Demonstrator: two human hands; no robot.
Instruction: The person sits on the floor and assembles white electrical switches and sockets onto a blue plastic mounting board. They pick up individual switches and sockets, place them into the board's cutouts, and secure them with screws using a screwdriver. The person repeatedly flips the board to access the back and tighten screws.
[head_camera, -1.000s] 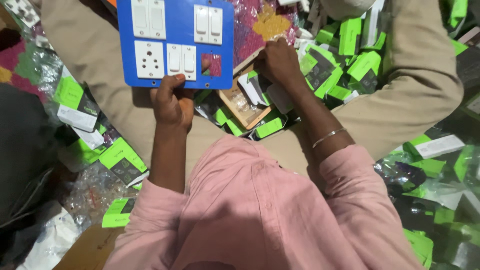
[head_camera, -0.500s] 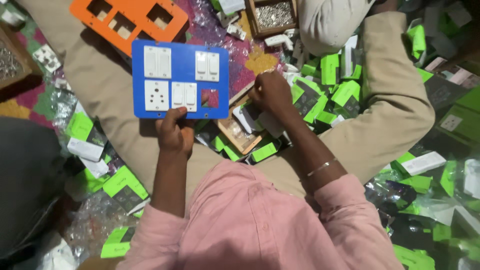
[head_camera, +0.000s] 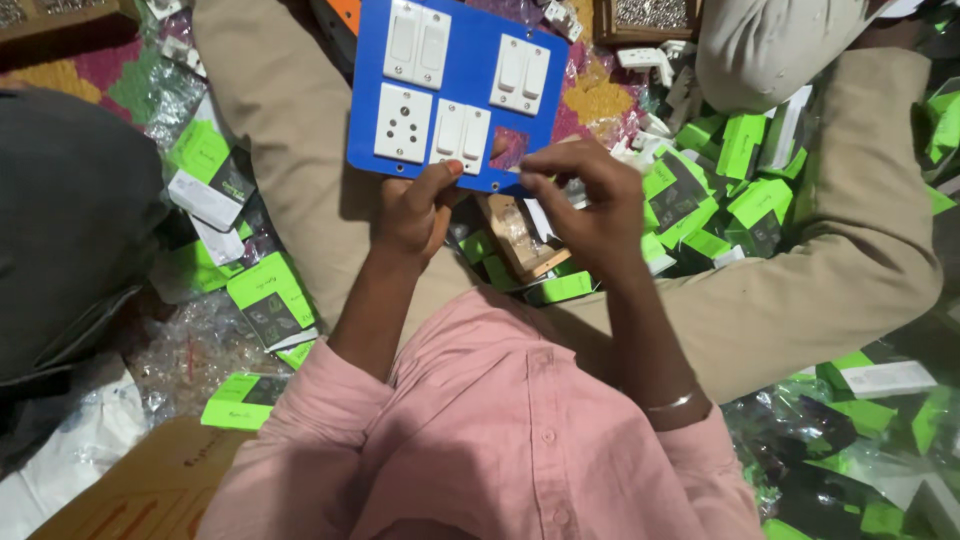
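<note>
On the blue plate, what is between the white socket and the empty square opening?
In the head view, a pair of white switches sits between the white socket and the empty opening on the blue plate.

Patterned floor mat (head_camera: 90, 75); green boxes (head_camera: 740, 145) strewn about; even light.

**Pink shirt, tan trousers, one bangle**

The person wore a salmon-pink shirt (head_camera: 500, 440) with small matching buttons down a front placket, its long sleeves pushed up above the forearms. The trousers (head_camera: 800, 290) were plain tan cloth, slightly creased at the knees. A thin silver-coloured bangle (head_camera: 672, 402) circled the right wrist. The left hand (head_camera: 415, 210) and right hand (head_camera: 590, 205) were bare, ungloved, with no rings visible.
</note>
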